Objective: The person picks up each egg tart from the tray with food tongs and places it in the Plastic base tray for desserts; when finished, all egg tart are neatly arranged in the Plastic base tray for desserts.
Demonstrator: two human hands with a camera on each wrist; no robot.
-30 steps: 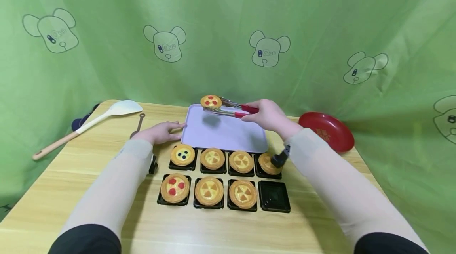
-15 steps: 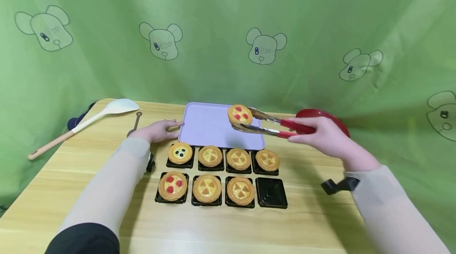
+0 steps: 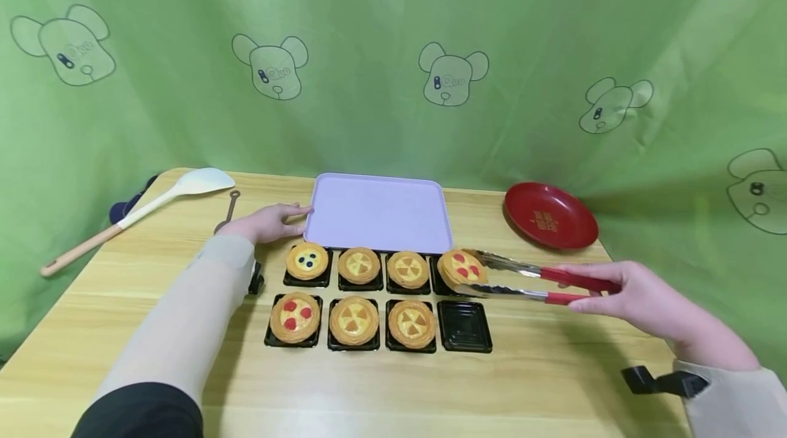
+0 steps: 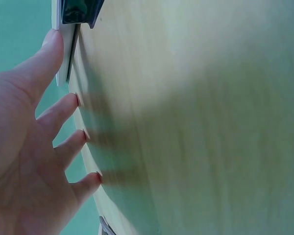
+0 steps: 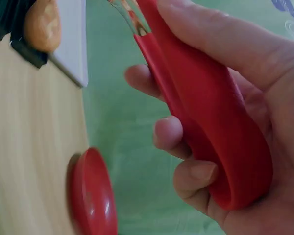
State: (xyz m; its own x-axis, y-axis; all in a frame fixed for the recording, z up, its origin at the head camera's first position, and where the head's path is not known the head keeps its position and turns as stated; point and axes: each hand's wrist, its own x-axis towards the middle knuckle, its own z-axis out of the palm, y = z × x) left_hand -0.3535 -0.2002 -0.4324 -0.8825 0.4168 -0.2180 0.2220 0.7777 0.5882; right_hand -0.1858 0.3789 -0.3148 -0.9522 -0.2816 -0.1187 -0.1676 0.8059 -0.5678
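Observation:
My right hand (image 3: pixel 633 298) grips red-handled metal tongs (image 3: pixel 553 288), whose tips pinch an egg tart with red pieces (image 3: pixel 464 268). That tart is held over the back-right black tray, hiding the tart seen there earlier. The red handle (image 5: pixel 201 107) fills much of the right wrist view, with fingers curled round it. My left hand (image 3: pixel 264 223) touches the left edge of the lilac tray (image 3: pixel 378 212) with outstretched fingers. In the left wrist view the thumb (image 4: pixel 46 58) rests against the tray's edge, fingers spread on the wood. In front right lies a bare black tray (image 3: pixel 465 326).
Several tarts in black trays form two rows, including a blueberry-topped tart (image 3: pixel 307 260) and a red-dotted one (image 3: pixel 295 317). A red plate (image 3: pixel 551 216) stands at back right. To the left lie a white spatula (image 3: pixel 199 182) and a brown spoon-like utensil (image 3: pixel 231 204).
My right hand has carried the tart in the tongs from above the lilac tray to the right and nearer, over the back-right black tray. My left hand stays at the lilac tray's edge.

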